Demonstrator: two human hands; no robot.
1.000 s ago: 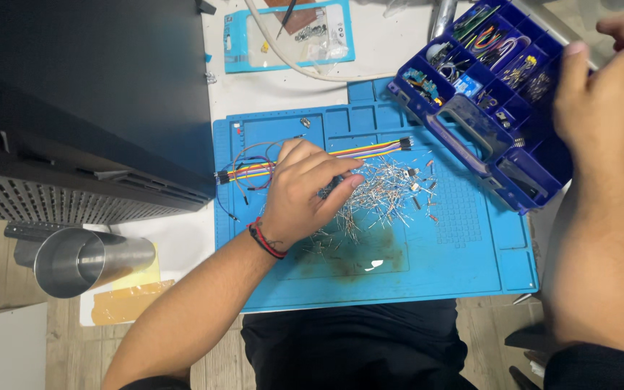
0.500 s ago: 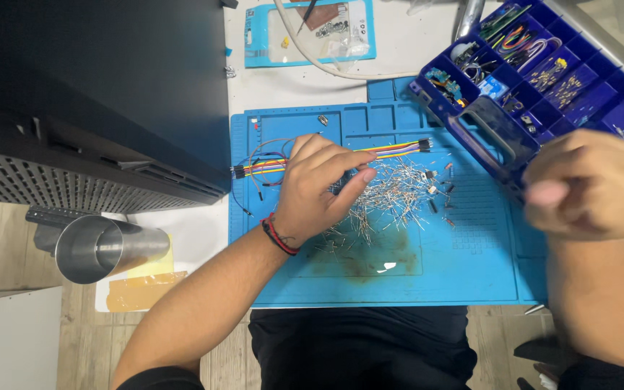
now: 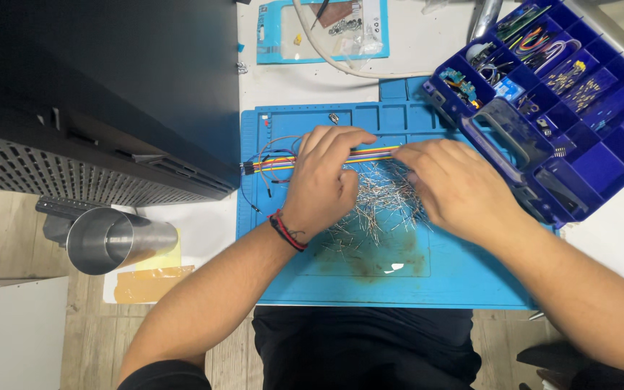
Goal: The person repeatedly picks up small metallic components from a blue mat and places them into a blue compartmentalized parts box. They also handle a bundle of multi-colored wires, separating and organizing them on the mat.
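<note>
Over blue mat, right hand rejoined component pile.

Left hand and right hand rest on a pile of small metal-legged components on the blue mat

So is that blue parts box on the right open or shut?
Open: the blue parts box shows its bare compartments, with wires and small parts lying uncovered inside.

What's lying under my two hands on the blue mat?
A pile of thin wire leads and a rainbow ribbon cable on the mat. The left hand and right hand cover parts.
</note>
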